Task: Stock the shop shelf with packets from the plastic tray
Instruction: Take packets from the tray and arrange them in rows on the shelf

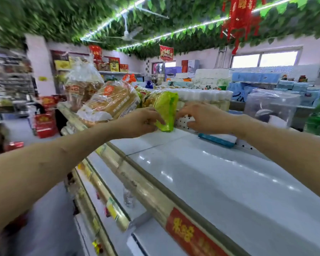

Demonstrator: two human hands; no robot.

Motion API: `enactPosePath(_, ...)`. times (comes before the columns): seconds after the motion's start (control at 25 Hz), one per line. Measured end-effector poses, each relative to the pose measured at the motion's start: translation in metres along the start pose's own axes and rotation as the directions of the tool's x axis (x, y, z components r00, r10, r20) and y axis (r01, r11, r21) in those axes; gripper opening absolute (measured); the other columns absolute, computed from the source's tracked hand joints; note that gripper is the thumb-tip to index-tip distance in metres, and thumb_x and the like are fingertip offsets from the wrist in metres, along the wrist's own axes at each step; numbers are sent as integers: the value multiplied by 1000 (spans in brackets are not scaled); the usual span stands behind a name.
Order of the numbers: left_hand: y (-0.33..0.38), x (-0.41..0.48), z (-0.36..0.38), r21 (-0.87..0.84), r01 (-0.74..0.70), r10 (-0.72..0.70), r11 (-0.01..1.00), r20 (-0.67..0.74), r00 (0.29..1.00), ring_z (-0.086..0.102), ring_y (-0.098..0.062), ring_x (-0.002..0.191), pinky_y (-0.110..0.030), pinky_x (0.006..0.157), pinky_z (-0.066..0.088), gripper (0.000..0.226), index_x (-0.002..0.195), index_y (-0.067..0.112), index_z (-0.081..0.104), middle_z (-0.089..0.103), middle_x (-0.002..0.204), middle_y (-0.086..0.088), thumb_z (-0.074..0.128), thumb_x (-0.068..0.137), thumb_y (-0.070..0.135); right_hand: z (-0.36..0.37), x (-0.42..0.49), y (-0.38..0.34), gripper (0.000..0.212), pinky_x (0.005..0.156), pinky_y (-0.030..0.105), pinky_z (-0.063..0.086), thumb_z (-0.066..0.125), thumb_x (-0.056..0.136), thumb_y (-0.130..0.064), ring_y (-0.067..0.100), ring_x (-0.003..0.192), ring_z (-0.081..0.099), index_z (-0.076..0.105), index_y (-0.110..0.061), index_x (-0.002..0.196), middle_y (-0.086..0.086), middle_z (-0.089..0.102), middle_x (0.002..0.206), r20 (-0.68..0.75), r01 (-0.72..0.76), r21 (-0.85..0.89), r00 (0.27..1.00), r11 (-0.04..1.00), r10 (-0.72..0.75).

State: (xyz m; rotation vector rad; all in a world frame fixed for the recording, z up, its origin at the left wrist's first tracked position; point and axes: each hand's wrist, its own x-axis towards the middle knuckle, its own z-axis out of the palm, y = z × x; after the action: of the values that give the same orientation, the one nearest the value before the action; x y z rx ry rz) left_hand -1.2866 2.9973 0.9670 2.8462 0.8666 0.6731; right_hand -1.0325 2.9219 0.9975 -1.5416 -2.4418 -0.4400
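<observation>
Where the glossy white top shelf (211,172) meets its perforated back, mid-frame, the left hand (139,122) pinches an upright green plastic packet (166,109). Whether the right hand (205,117), fingers curled, holds it is unclear. Clear-bagged bread loaves (111,102) crowd its left and a teal bar (216,140) lies to its right. The yellow writing on the red edge label (190,235) is blurred.

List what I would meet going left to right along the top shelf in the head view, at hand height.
Bagged bread loaf → left hand → green packet, gripped by that hand at its lower corner → right hand, at the packet's right edge → clear plastic box.
</observation>
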Motion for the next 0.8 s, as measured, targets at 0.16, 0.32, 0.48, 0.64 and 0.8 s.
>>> enactPosePath(0.16,-5,-99,-42,133,226,-224,965,-31,974,60,-5,106,-32,94,53,26,123,27,69,62,120,6,66,98,18,21,46,-66,39,99,37,45,65,90,-15,19,115,54,64,-25,127,-4,59,119,26,212,94,976,973,-215)
enactPosePath(0.32,-2,-196,-76,180,418,-411,890,-77,908,61,2,103,-31,92,55,28,125,25,69,65,117,10,68,98,20,33,74,-143,38,93,37,48,63,93,-19,17,109,57,63,-23,131,0,62,125,28,374,175,923,911,-384)
enactPosePath(0.48,5,-301,-85,200,595,-592,779,-79,802,63,0,103,-26,92,54,30,127,27,67,68,117,13,66,98,22,43,82,-233,33,80,28,44,60,98,-20,11,98,56,64,-26,131,-6,62,117,84,525,213,830,824,-551)
enactPosePath(0.64,7,-402,-46,185,709,-727,680,43,685,65,-3,100,-20,87,51,29,127,27,68,71,111,12,66,98,24,90,66,-322,32,80,23,41,60,98,-18,12,101,57,66,-24,129,-6,63,118,325,621,206,685,756,-652)
enactPosePath(0.8,12,-492,37,162,777,-789,609,224,572,67,-11,100,-28,92,52,25,118,25,74,72,112,7,65,96,18,182,13,-391,28,72,18,49,64,94,-14,15,95,64,71,-20,121,-2,70,111,551,542,382,516,748,-656)
